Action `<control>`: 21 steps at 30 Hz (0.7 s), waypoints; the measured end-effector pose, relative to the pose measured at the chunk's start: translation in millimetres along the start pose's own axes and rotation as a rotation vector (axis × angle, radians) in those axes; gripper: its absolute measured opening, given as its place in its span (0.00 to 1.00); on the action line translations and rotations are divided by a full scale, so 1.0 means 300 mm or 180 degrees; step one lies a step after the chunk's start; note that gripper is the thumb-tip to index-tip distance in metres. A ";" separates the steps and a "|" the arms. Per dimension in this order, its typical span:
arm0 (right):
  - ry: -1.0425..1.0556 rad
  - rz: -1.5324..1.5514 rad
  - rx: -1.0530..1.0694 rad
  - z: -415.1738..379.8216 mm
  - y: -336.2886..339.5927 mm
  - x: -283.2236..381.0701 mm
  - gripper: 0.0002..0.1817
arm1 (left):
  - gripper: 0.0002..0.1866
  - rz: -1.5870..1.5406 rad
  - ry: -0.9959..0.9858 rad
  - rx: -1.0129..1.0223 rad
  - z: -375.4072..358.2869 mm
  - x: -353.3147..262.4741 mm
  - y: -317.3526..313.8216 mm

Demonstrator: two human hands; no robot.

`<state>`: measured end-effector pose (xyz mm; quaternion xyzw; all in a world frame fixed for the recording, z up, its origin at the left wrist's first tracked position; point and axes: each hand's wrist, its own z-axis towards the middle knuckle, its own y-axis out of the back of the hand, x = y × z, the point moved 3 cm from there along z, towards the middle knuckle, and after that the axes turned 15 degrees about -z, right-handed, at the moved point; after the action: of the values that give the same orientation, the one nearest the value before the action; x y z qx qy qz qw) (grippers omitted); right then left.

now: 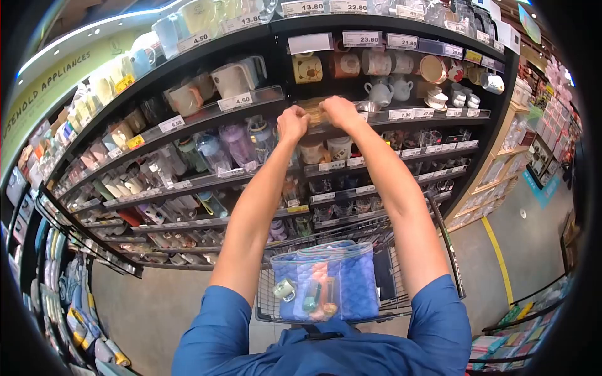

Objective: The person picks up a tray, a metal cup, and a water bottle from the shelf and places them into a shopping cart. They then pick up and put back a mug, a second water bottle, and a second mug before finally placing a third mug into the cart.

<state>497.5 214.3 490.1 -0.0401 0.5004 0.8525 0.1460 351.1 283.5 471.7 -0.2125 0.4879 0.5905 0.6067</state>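
Both my arms reach forward to a shelf of cups and teapots. My left hand (293, 123) has its fingers curled at the left side of a yellowish-brown item (316, 113), which looks like wood or glass. Curled too, my right hand (338, 113) is at the item's right side. The fingertips are small and partly hidden, so the exact grip is hard to make out. White teapots (379, 93) and a small bowl (369, 106) stand right of my right hand. A bear-face mug (307, 69) is above the item, and a patterned mug (339, 149) is below it.
A shopping cart (266, 311) stands before me, holding a blue quilted pack (360, 282), a light mug (284, 289) and a green item (311, 296). Shelves of bottles (213, 152) extend left. Folded textiles (81, 313) are at lower left; a wooden rack (495, 166) stands at right.
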 end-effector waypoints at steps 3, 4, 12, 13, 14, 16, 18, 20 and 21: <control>0.0099 0.0183 -0.0149 -0.009 0.045 -0.001 0.07 | 0.09 -0.0252 -0.0176 -0.0140 0.004 -0.010 -0.010; 0.0095 0.0179 -0.0136 -0.016 0.045 -0.005 0.07 | 0.08 -0.0393 -0.0339 -0.0227 -0.003 -0.023 -0.006; 0.0691 0.0069 -0.1991 -0.160 0.220 0.054 0.05 | 0.15 -0.1429 -0.1534 -0.0601 -0.187 -0.122 0.073; 0.0676 0.0002 -0.2011 -0.223 0.239 0.080 0.05 | 0.15 -0.1396 -0.1448 -0.0459 -0.238 -0.126 0.095; 0.0629 -0.0133 -0.1959 -0.312 0.270 0.118 0.07 | 0.12 -0.1444 -0.1327 -0.0156 -0.291 -0.108 0.112; 0.0610 0.0142 -0.2274 -0.500 0.259 0.203 0.06 | 0.11 -0.1558 -0.1109 0.0214 -0.454 -0.046 0.133; 0.0404 0.0326 -0.1716 -0.732 0.163 0.296 0.09 | 0.09 -0.1119 -0.0903 0.0512 -0.672 0.066 0.140; 0.0216 0.0727 -0.1128 -0.968 -0.055 0.397 0.11 | 0.07 -0.0822 -0.0475 0.0763 -0.898 0.266 0.095; 0.0076 0.1033 -0.0796 -1.107 -0.191 0.457 0.12 | 0.06 -0.0684 -0.0137 0.0882 -1.022 0.390 0.064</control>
<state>357.5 -18.2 247.7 0.0131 0.3922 0.9198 -0.0053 208.6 91.3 246.3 -0.1651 0.5260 0.4538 0.7001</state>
